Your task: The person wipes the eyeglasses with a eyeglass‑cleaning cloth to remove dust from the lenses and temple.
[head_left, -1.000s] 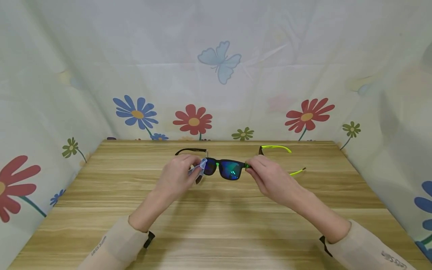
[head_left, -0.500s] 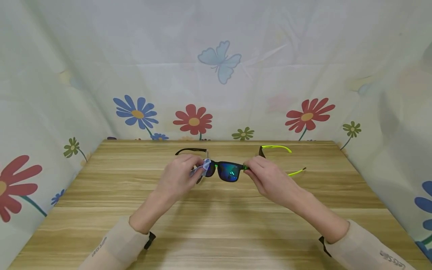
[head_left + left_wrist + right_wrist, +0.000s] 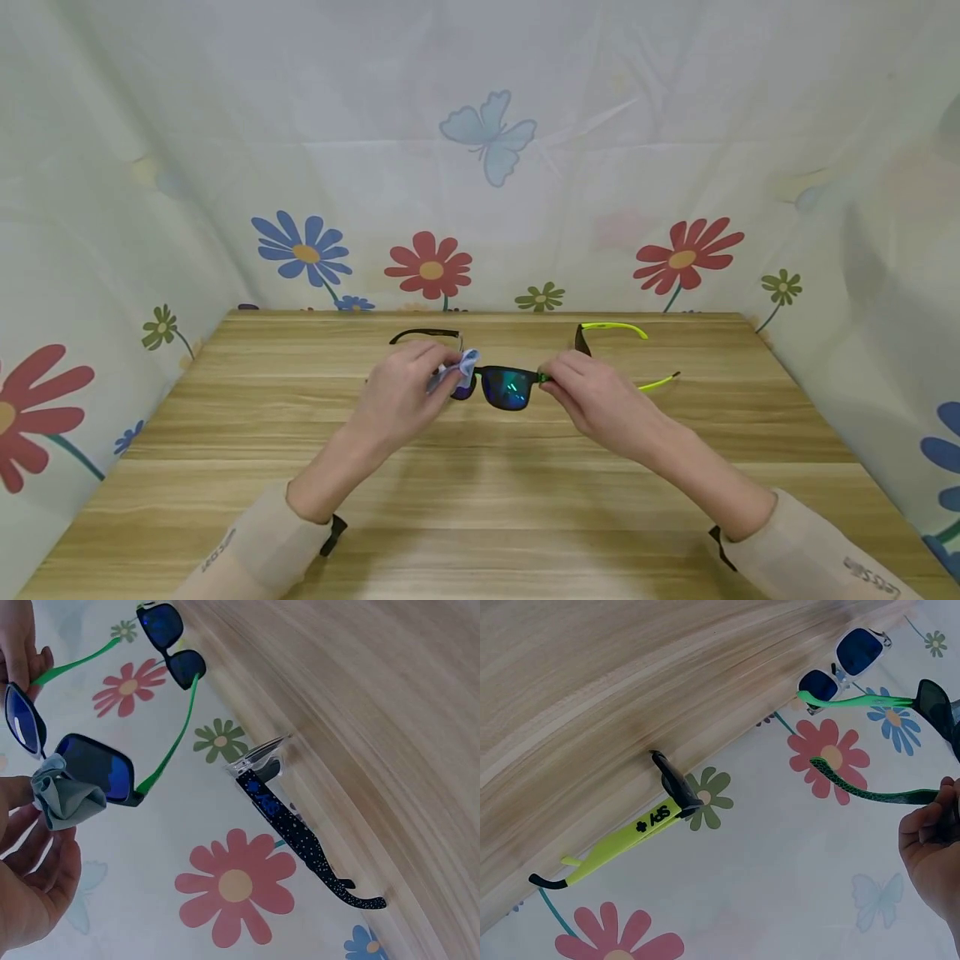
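Black-framed sunglasses (image 3: pixel 506 388) with blue-green mirrored lenses and green temples are held up over the table, lenses facing me. My right hand (image 3: pixel 592 390) grips them at the hinge end of one temple, thumb below and fingers above. My left hand (image 3: pixel 397 385) pinches a crumpled light blue cloth (image 3: pixel 467 365) at the other lens, hiding part of it. In the left wrist view the cloth (image 3: pixel 69 799) lies against the lower part of that lens, and one green temple (image 3: pixel 174 742) extends away. The right wrist view shows the right hand (image 3: pixel 934 844) at the base of a patterned green temple (image 3: pixel 870 793).
Behind the left hand, clear-fronted sunglasses with black speckled temples (image 3: pixel 289 829) rest on the wooden table (image 3: pixel 480 508). Sunglasses with bright yellow temples (image 3: pixel 641 829) lie behind the right hand. A flower-printed curtain (image 3: pixel 480 208) encloses the table's back and sides.
The sunglasses have shifted slightly left and toward me, with the right hand following a little. The cloth has moved right over the left lens, covering more of it.
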Tool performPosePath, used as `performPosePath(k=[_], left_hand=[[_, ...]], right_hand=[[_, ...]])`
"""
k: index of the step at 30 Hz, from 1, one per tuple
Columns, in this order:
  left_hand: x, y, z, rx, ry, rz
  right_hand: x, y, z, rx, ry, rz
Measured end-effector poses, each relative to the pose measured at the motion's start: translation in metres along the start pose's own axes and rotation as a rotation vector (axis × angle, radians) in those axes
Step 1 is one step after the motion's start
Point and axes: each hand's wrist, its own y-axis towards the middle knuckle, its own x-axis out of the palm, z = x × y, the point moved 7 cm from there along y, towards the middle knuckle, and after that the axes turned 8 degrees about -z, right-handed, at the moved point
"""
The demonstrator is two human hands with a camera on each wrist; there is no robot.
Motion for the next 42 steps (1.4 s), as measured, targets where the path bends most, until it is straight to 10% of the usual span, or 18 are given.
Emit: performPosePath(k=[26, 42], left_hand=[[0.014, 0.003, 0.006, 0.178, -0.043, -0.224], [0.033, -0.004, 0.008, 0.16, 0.037, -0.383]], right_hand=[[0.004, -0.008, -0.006, -0.173, -0.054, 0.056], [0.001, -0.007, -0.003, -0.193, -0.025, 0.097]])
